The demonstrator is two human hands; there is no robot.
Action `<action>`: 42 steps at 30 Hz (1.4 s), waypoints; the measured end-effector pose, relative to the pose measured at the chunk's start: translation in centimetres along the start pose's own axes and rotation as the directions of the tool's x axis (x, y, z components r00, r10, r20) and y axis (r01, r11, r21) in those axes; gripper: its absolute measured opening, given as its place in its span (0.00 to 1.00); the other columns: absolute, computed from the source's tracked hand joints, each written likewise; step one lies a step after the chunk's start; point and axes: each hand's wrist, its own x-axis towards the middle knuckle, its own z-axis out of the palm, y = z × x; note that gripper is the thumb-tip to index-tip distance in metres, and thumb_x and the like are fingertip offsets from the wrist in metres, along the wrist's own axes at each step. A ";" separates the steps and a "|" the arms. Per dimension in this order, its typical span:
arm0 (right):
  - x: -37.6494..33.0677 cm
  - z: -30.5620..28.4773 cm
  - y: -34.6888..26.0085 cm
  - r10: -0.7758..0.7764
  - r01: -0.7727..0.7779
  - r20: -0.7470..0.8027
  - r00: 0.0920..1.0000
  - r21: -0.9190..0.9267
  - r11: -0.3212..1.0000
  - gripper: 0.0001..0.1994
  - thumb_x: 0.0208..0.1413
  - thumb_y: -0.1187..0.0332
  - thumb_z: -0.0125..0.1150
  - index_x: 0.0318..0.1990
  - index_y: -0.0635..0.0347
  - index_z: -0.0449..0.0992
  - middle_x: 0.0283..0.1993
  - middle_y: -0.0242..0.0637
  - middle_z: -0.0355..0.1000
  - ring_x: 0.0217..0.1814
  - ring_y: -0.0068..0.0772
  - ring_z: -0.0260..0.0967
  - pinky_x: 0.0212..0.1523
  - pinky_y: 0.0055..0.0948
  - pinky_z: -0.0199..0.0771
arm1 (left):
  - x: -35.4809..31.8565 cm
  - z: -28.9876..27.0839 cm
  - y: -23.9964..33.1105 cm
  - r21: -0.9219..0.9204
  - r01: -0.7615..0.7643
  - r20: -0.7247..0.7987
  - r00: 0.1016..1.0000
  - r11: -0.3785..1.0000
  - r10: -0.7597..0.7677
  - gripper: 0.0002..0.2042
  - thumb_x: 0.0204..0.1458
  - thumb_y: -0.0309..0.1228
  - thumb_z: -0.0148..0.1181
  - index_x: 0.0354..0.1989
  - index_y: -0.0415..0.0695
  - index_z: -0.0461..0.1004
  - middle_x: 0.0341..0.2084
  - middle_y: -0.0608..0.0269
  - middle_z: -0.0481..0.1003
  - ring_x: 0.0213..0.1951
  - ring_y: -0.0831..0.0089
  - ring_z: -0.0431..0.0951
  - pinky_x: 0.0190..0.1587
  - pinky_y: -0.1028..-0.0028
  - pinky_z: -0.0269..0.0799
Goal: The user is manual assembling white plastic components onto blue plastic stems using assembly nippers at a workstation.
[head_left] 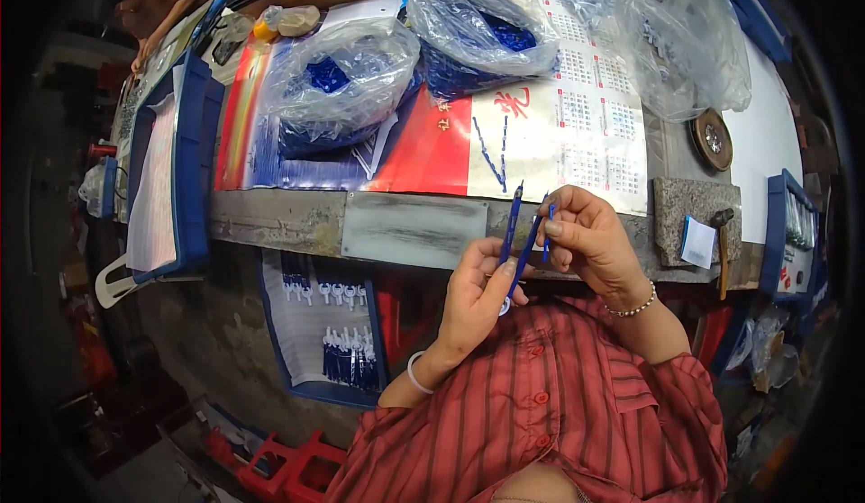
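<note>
While the left hand curls round a pen-shaped blue tool, that tool stands just in front of the bench, by the middle of its near edge, its long axis steep and leaning slightly right, its narrow tip pointing away from the body toward the far edge. From under the same thumb a flat blue length slants up and right to the right hand. The left grip is closed, thumb pressed against the fingers with both pieces between them. The right thumb and forefinger are pinched nearly together on a thin blue strip, which hangs almost upright; whether it joins the flat length, I cannot tell. Beyond the hands, two blue chains converge toward the near edge on a printed sheet. Two clear bags of blue pieces, one nearer the bench's left end, sit farther back, and a stone block lies at the near edge, toward the right corner, with a hammer upon it
</note>
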 end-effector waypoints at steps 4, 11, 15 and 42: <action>0.1 0.2 0.5 -0.057 0.053 -0.038 0.998 -0.101 0.993 0.10 0.52 0.74 0.59 0.40 0.64 0.68 0.27 0.36 0.71 0.18 0.16 0.62 0.18 0.14 0.62 | -0.1 -0.1 -0.3 -0.022 0.007 0.002 1.000 1.000 -0.007 0.09 0.58 0.24 0.45 0.46 0.36 0.60 0.39 0.54 0.73 0.26 0.79 0.73 0.30 0.81 0.71; -0.4 0.7 0.4 0.019 -0.020 0.083 0.996 0.016 1.000 0.10 0.56 0.73 0.54 0.44 0.67 0.68 0.30 0.36 0.70 0.19 0.15 0.59 0.18 0.14 0.60 | -0.2 -0.4 -0.4 -0.008 0.008 -0.010 1.000 1.000 -0.008 0.10 0.58 0.24 0.46 0.46 0.36 0.60 0.36 0.56 0.74 0.26 0.79 0.73 0.29 0.82 0.69; -0.5 -0.1 0.9 0.048 -0.061 0.122 0.991 0.105 0.993 0.12 0.55 0.73 0.56 0.46 0.67 0.68 0.31 0.37 0.70 0.18 0.15 0.56 0.17 0.14 0.58 | -0.1 -0.5 -0.5 0.018 0.023 -0.005 1.000 1.000 -0.023 0.10 0.58 0.24 0.46 0.46 0.37 0.60 0.33 0.58 0.74 0.25 0.80 0.73 0.28 0.82 0.68; -0.3 0.0 1.5 0.042 -0.055 0.101 0.994 0.127 0.990 0.14 0.51 0.76 0.58 0.46 0.67 0.69 0.30 0.39 0.70 0.15 0.14 0.54 0.14 0.14 0.57 | 0.5 -0.6 -1.1 0.012 0.035 -0.002 0.999 0.999 -0.035 0.10 0.58 0.23 0.46 0.47 0.36 0.60 0.35 0.57 0.73 0.26 0.79 0.73 0.29 0.81 0.70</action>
